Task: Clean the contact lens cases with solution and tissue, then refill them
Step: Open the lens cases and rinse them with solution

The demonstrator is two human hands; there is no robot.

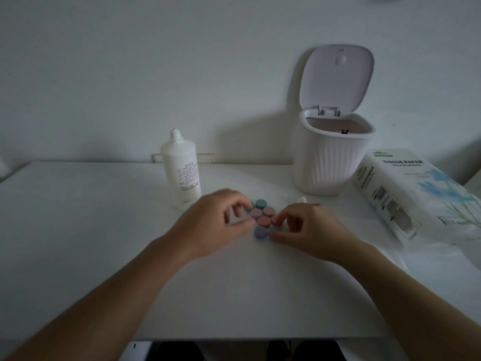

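Observation:
Several round lens cases [261, 217] in teal, pink, salmon and purple lie clustered on the white table [91, 230]. My left hand [216, 222] curls round the cluster's left side, index finger by the teal case [260, 204] and thumb near the purple case [260, 232]. My right hand [304, 227] closes on the right side, a fingertip on the salmon cap [274, 219] and the thumb beside the purple case. The white solution bottle [182, 168] stands upright behind my left hand. The tissue paper pack [416, 194] lies at the right.
A white ribbed bin [330, 157] with its lid flipped up stands at the back right by the wall. A small white object [302, 199] peeks out behind my right hand. The table's front edge runs close to my body.

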